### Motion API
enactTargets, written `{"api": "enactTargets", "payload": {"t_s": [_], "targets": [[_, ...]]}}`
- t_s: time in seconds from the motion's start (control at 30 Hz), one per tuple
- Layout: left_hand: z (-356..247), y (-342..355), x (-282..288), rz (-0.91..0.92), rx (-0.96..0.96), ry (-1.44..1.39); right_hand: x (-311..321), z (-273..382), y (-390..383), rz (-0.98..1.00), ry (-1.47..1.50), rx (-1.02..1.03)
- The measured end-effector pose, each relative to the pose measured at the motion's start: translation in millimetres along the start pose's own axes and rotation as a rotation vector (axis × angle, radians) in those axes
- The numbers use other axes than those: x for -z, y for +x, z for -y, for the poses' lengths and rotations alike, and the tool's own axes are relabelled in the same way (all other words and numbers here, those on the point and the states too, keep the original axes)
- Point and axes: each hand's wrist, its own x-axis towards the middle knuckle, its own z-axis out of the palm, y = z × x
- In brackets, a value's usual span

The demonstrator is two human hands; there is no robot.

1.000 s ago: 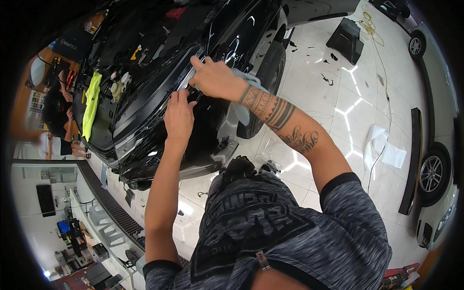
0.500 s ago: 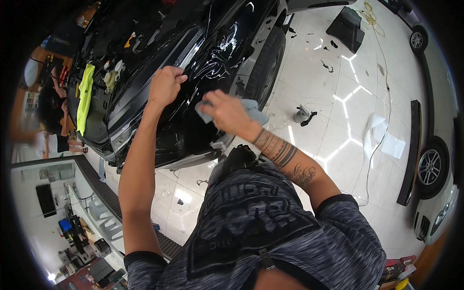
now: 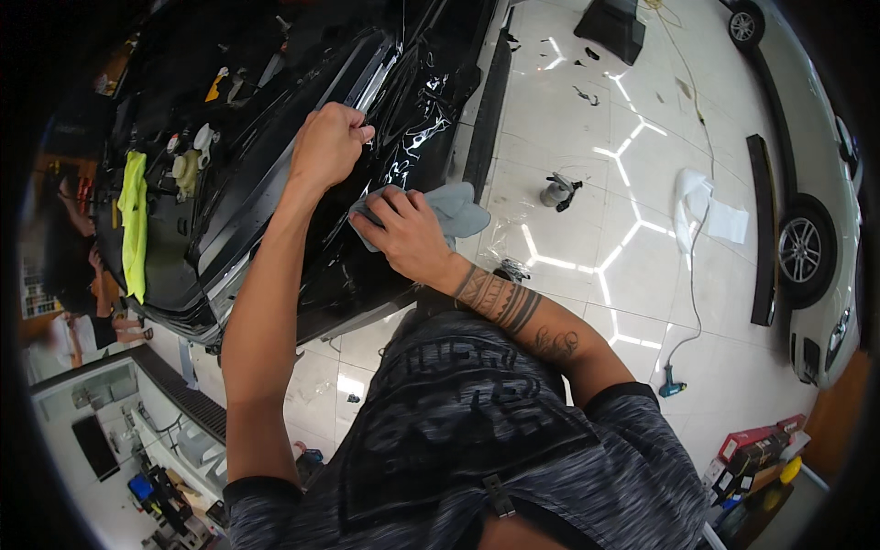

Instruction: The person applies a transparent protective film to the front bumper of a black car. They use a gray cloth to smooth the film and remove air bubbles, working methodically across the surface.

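Observation:
My left hand (image 3: 325, 142) is closed at the glossy strip (image 3: 367, 92) along the upper edge of the black car's front fender (image 3: 412, 110); what its curled fingers hold, if anything, is hidden. My right hand (image 3: 403, 229), fingers bent, grips a grey-blue cloth (image 3: 458, 211) against the dark, shiny bodywork below and to the right of my left hand. Crinkled reflections cover the panel above the cloth. A neon-yellow cloth (image 3: 133, 220) hangs over the engine bay's edge at the left.
Tiled floor right of the car holds a spray bottle (image 3: 556, 191), white sheeting (image 3: 697, 206), a cordless tool (image 3: 669, 383) and a long dark bar (image 3: 761, 229). A silver car (image 3: 820, 339) stands far right, boxes (image 3: 752, 454) below it. People (image 3: 92, 275) are at the far left.
My left hand has moved up the strip and curled closed from extended fingers. My right hand has come down the panel with the cloth. The camera's view has shifted.

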Motion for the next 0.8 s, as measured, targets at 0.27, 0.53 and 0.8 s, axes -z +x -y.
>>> {"api": "enactTargets", "payload": {"t_s": [0.27, 0.53, 0.8], "targets": [[14.3, 6.1, -2.6, 0.001, -0.013, -0.189, -0.5, 9.5, 9.9, 0.008, -0.08, -0.135], [10.8, -1.6, -3.6, -0.058, -0.186, 0.019, 3.9, -13.0, 19.1, 0.029, -0.095, -0.133], [-4.8, 15.0, 2.9, 0.076, -0.284, 0.224, 25.0, -81.8, 44.6, 0.144, -0.161, 0.141]]}}
